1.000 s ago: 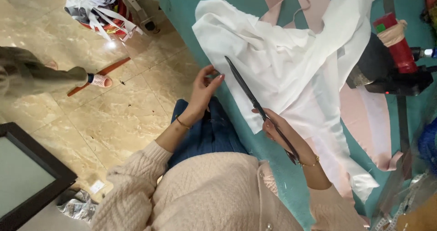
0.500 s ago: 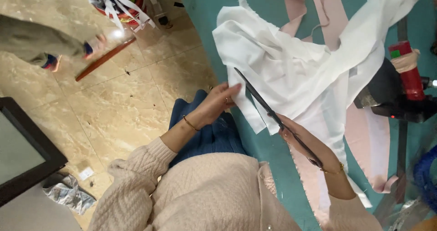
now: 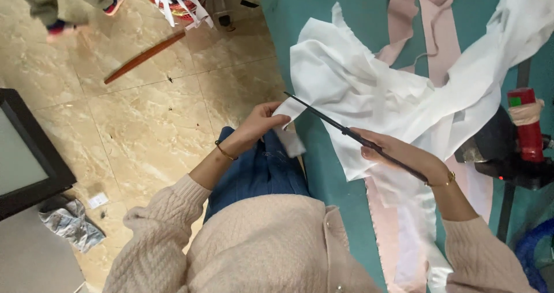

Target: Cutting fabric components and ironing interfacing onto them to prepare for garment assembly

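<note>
White cloth [image 3: 369,91] on teal table [image 3: 288,16], its corner at nine o'clock pinched taut by closed left hand [image 3: 262,122] so long black scissors [image 3: 346,132], gripped in right hand [image 3: 398,154] at four o'clock, can meet the edge cleanly.

free: teal table [image 3: 300,16] left edge | blocked: red canister [image 3: 524,125] right

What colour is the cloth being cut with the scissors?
White. The cloth lies on a teal table, clearest in the head view.
</note>
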